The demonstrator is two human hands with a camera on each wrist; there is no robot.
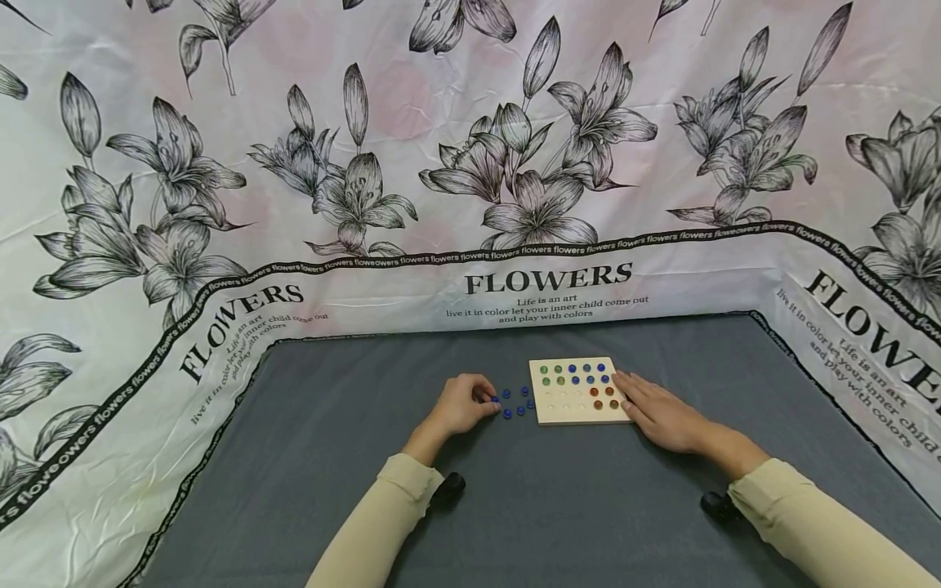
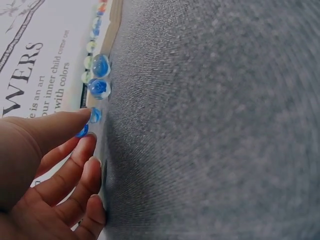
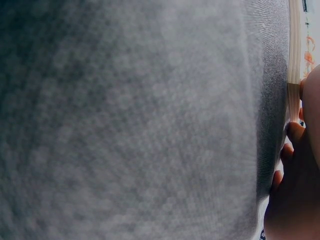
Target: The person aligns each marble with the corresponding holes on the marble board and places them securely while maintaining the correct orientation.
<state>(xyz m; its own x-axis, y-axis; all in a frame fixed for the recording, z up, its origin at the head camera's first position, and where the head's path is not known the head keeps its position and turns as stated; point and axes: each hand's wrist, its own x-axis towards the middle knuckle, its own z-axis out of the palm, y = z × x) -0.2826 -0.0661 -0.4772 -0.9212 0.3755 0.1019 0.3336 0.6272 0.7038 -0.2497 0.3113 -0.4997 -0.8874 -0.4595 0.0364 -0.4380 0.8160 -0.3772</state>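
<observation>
A pale wooden board [image 1: 573, 417] with rows of round hollows lies on the table. Green marbles [image 1: 552, 376] and blue marbles [image 1: 589, 375] fill its two far rows, and orange-red marbles [image 1: 605, 398] sit at the right of the near rows. To the board's left, my left hand [image 1: 461, 403] pinches a blue marble [image 2: 82, 131] between thumb and index finger. Several loose blue marbles [image 1: 521, 411] lie between that hand and the board. With straight fingers, my right hand [image 1: 665, 415] rests on the board's right edge. In the right wrist view, that hand shows only partly.
Dark grey cloth [image 1: 515, 506] covers the table. Behind and along the sides runs a white sheet [image 1: 397, 298] printed with flowers and lettering. Several hollows at the board's near left hold no marbles.
</observation>
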